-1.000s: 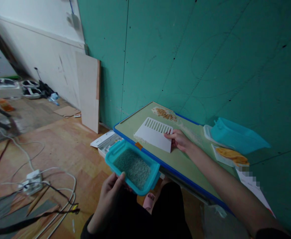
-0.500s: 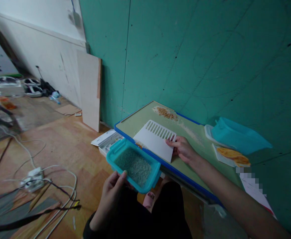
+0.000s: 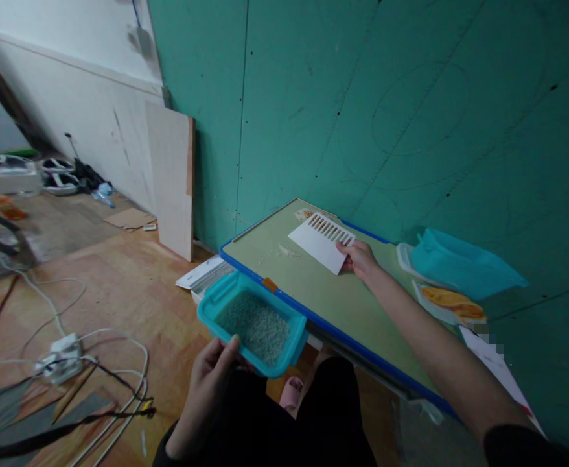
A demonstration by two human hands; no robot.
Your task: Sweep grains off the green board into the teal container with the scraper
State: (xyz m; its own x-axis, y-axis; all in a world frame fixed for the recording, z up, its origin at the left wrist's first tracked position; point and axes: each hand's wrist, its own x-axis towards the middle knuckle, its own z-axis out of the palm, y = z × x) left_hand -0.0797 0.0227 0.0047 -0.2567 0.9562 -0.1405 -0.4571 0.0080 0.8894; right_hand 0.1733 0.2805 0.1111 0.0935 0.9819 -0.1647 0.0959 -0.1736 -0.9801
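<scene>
My left hand (image 3: pixel 211 379) grips the near rim of a teal plastic box (image 3: pixel 253 322) filled with pale rice-like grains, held just below the blue front edge of a small green table (image 3: pixel 323 295). My right hand (image 3: pixel 359 257) pinches a white slotted scraper card (image 3: pixel 321 241) and holds it at the far side of the tabletop. The card stands over a pile of yellow-brown beans, which show through its slots. A small smear of pale grains (image 3: pixel 287 251) lies on the table left of the card.
A teal container (image 3: pixel 459 263) on a white lid and a white dish with something orange (image 3: pixel 452 301) sit at the table's right. Papers (image 3: pixel 496 370) lie near the right corner. A green wall stands behind. Cables and a power strip (image 3: pixel 63 353) lie on the wooden floor.
My right hand has moved the scraper from the table's front edge back to the far side, over the beans. The left hand with the teal box has dropped slightly lower and left.
</scene>
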